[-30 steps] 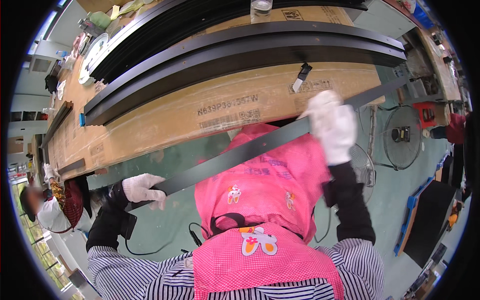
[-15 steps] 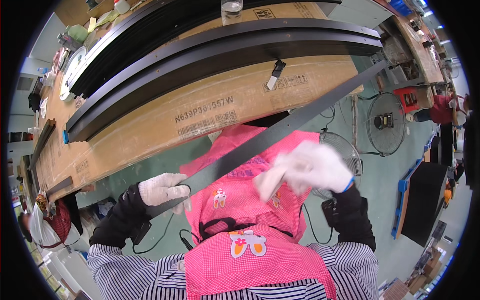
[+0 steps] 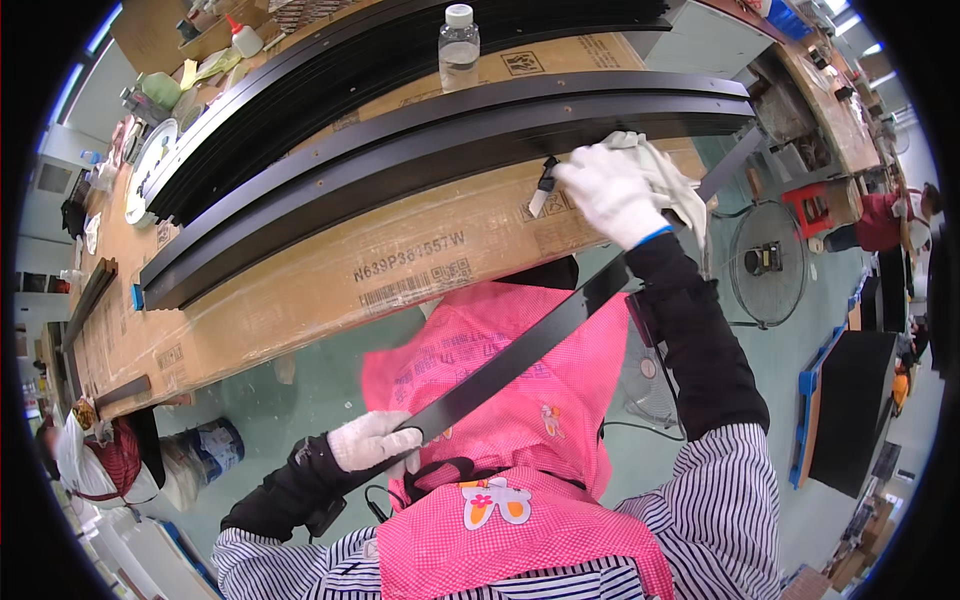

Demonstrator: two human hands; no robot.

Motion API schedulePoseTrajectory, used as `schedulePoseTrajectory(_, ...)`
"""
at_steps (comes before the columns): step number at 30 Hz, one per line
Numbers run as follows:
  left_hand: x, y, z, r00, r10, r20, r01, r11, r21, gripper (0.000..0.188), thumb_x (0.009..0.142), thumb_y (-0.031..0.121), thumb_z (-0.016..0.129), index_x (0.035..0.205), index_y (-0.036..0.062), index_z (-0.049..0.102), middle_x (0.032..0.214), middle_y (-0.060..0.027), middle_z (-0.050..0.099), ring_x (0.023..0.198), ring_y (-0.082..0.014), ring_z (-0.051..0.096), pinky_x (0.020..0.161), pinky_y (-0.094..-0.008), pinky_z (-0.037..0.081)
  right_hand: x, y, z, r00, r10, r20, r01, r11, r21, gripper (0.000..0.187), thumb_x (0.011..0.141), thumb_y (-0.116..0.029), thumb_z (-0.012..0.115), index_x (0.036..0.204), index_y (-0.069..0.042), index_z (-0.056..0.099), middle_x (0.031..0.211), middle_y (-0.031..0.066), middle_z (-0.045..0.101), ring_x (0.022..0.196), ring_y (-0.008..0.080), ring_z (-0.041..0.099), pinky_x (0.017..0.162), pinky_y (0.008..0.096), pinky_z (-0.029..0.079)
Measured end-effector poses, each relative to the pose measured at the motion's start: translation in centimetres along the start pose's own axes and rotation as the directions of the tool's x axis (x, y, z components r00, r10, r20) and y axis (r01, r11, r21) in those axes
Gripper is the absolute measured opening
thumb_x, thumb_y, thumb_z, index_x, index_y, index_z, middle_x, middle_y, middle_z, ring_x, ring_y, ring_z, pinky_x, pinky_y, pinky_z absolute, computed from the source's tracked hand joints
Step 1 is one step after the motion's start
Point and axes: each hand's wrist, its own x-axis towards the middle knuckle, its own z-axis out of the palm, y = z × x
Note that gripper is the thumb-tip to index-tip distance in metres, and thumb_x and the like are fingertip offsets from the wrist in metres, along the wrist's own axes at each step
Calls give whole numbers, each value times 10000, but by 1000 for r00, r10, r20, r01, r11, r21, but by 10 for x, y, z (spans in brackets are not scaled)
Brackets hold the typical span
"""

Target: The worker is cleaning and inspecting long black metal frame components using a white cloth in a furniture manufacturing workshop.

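A long flat black metal strip (image 3: 520, 352) slants from my lower left up to the far right, in front of my pink apron. My left hand (image 3: 375, 440), in a white glove, is wrapped round its lower end. My gloved right hand (image 3: 612, 195) holds a whitish cloth (image 3: 660, 175) over the strip's far part, at the front of the cardboard-covered table. Hand, cloth and forearm hide part of the strip there; whether the cloth touches it cannot be told. Close to my right fingertips lies a small black-and-white piece (image 3: 545, 187), its kind unclear.
Long black profiles (image 3: 440, 130) lie across the cardboard (image 3: 320, 280), with a stack of more profiles (image 3: 330, 70) behind. A capped clear bottle (image 3: 459, 50) stands between. Fans (image 3: 765, 255) are on the floor at right. Another person (image 3: 905, 230) is at far right.
My right hand has moved up and away with the cloth, from before the apron to the strip's far part. My left hand, still round the strip, sits slightly lower and further right.
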Motion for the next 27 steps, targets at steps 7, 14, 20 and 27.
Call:
schedulePoseTrajectory(7,3,-2,20,996,-69,51,72,995,-63,380,1091,339,506,1004,-5,639,829,-72,707,670,-140,648,659,-290,528,29,-11,11,982,-165,87,170,984,-45,83,784,-155,690,837,-99,720,978,137,625,937,313,643,766,429,540)
schedulePoseTrajectory(14,9,-16,29,999,44,-13,-41,977,210,408,1074,402,497,1113,22,640,840,-114,634,808,-236,613,772,-386,498,-40,-84,-57,917,329,224,-267,91,959,259,937,-97,693,1179,-34,624,1037,109,702,895,194,680,822,317,548)
schedulePoseTrajectory(20,13,3,41,1000,-22,-21,26,981,194,418,1080,397,489,1050,10,643,816,-89,629,785,-200,600,737,-371,488,-153,-113,-88,570,674,470,-519,-148,842,314,979,-47,638,1284,18,675,1115,57,710,1001,120,651,919,282,519)
schedulePoseTrajectory(27,16,-19,48,998,-65,-12,66,994,88,446,1082,410,492,1059,-4,656,828,-70,629,810,-171,593,758,-347,488,-184,-155,-59,616,749,243,-594,240,768,337,903,-73,732,1239,-101,743,947,91,723,808,175,697,758,286,540)
